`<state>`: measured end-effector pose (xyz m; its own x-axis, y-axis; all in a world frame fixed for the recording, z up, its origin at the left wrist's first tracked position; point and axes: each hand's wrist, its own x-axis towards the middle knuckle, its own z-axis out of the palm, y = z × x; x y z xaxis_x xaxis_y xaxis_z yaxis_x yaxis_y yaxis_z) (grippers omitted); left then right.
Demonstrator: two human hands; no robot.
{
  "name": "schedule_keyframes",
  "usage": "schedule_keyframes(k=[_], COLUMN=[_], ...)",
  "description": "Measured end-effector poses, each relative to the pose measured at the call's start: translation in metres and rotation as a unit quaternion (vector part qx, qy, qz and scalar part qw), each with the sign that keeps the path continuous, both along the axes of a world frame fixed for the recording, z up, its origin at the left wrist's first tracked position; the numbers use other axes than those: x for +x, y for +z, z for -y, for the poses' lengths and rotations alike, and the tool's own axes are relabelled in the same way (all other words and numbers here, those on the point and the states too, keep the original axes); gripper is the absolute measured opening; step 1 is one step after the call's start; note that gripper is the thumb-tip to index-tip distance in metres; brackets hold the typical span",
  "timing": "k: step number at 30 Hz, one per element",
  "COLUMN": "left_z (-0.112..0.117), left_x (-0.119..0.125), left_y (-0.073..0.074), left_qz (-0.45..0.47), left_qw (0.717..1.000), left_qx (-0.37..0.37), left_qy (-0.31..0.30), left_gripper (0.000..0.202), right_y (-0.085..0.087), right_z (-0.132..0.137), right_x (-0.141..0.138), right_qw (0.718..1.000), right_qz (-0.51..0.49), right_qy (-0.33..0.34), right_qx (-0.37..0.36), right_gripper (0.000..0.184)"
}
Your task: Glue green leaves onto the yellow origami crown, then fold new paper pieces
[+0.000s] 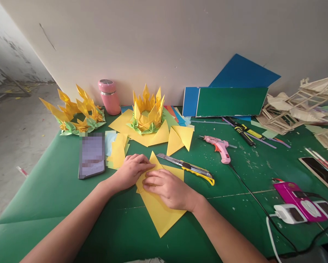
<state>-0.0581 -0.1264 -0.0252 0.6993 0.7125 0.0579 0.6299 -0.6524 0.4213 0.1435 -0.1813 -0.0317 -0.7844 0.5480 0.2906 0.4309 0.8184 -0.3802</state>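
Note:
Both hands work at a yellow sheet of paper [161,218], which lies turned at an angle on the green table, a folded point showing past the fingertips. My left hand [133,168] has its fingers bent and closed on the paper's upper left part. My right hand [168,187] rests over the middle of the paper, fingers curled together and pressing on it. The fingers hide part of the folds. Just beyond my right hand lies a utility knife [198,170] with its blade out, near another yellow sheet's edge. Yellow folded pieces [180,138] lie farther back.
Two yellow-and-green paper crowns [80,111] stand at the back, near a pink thermos [110,98]. A phone [92,155] lies left. To the right are a pink glue gun [220,146], its cord, a magenta power strip [300,202] and wooden stick models [303,104].

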Motion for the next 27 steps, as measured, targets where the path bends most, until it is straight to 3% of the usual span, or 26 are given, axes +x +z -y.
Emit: schedule_keyframes(k=[8, 27], left_z=[0.001, 0.001], left_x=[0.000, -0.003], left_y=[0.001, 0.010], left_qz=[0.002, 0.000], left_qw=[1.000, 0.999], left_qx=[-0.005, -0.039], left_qy=[-0.006, -0.030], left_gripper=[0.035, 0.036], right_y=[-0.006, 0.000], right_z=[0.005, 0.006], right_x=[0.002, -0.001], right_qw=[0.999, 1.000], right_qz=[0.032, 0.025], right_qy=[0.006, 0.003], right_qx=[0.005, 0.004], right_gripper=[0.043, 0.040])
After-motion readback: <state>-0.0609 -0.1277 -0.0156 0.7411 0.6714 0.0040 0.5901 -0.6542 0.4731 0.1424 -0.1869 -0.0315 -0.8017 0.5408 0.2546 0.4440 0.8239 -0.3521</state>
